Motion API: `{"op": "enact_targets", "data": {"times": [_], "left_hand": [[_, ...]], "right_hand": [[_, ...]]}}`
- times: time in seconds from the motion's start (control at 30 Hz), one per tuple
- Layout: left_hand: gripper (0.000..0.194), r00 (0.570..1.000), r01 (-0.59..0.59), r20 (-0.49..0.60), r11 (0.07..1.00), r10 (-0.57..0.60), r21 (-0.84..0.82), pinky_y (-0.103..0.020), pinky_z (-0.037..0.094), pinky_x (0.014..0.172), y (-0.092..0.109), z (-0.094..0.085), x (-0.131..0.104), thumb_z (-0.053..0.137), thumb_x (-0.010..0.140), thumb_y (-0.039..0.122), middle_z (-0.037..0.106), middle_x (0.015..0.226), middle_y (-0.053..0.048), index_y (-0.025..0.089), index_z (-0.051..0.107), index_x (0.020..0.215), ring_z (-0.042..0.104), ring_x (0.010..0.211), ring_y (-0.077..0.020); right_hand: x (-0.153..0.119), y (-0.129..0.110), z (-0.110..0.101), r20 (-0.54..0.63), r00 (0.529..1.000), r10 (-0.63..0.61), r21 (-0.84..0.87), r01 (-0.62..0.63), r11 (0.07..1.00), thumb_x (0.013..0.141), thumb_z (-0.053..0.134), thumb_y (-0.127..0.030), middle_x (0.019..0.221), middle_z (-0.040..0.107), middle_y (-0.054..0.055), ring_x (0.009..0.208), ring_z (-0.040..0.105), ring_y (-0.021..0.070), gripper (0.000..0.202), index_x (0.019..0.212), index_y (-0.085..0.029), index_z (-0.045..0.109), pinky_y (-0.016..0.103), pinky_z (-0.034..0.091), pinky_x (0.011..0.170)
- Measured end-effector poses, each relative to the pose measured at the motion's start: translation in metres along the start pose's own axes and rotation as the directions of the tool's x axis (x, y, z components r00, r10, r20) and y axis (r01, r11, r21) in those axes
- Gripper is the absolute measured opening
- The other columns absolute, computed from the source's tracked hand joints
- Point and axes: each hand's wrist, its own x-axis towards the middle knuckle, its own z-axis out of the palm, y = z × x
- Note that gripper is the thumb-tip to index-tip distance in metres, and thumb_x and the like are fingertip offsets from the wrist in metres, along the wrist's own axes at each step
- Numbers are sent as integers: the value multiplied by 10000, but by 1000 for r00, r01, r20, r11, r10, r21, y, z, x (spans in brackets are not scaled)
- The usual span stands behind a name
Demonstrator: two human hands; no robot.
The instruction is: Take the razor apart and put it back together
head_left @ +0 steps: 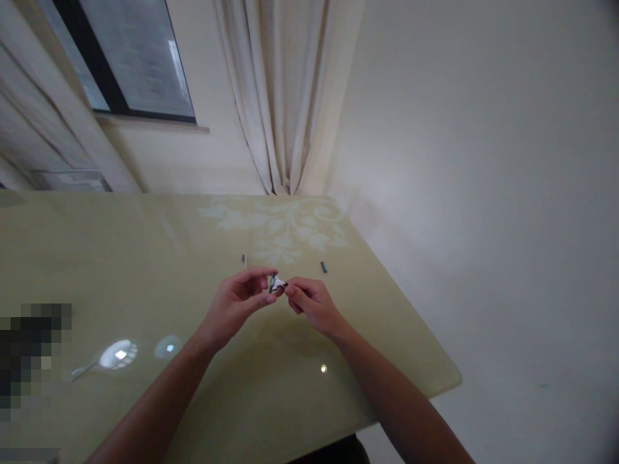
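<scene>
My left hand (236,299) is above the table, thumb and fingers pinching a small object with a thin dark edge and a white part (276,283). My right hand (312,303) comes in from the right, thumb and forefinger closed on the same object's dark end. It is too small to name its kind. Behind my left hand lies a thin pale stick with a dark tip (244,258), partly hidden by the fingers. A short dark green-black piece (324,267) lies beyond my right hand.
The glossy pale table (387,335) has a white floral pattern at its far corner and bright reflections. Its right edge runs along a wall (483,193). A pixelated dark patch covers the left side. Curtains (280,96) and a window (140,51) are behind the table.
</scene>
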Motion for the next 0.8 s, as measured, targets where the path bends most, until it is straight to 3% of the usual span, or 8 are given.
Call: {"op": "enact_targets", "data": {"times": [0.3,0.63,0.8], "left_hand": [[367,1000,13,-20,998,-14,-62,-243,544,705,3,5,-2,929,704,306,632,790,6,228,802,1039,617,747,-131],[408,1000,24,10,999,-24,-40,-244,528,760,-1,1,-1,900,761,336,638,840,0,257,799,1148,615,797,-133],[385,999,-10,-35,1000,9,-8,-228,503,739,-3,2,0,887,765,351,600,809,19,230,773,1112,589,772,-118]], "right_hand": [[0,-9,3,-35,999,34,-25,-35,999,971,600,-628,569,462,-40,519,393,103,517,906,-152,790,247,329,520],[2,-5,-2,-4,1000,16,-10,-16,1000,1006,574,-574,569,478,-42,517,406,100,482,924,-145,778,251,325,538],[3,1,1,-8,999,42,-43,-42,998,898,745,-521,734,557,-31,634,467,112,370,1046,-183,713,246,359,602]]}}
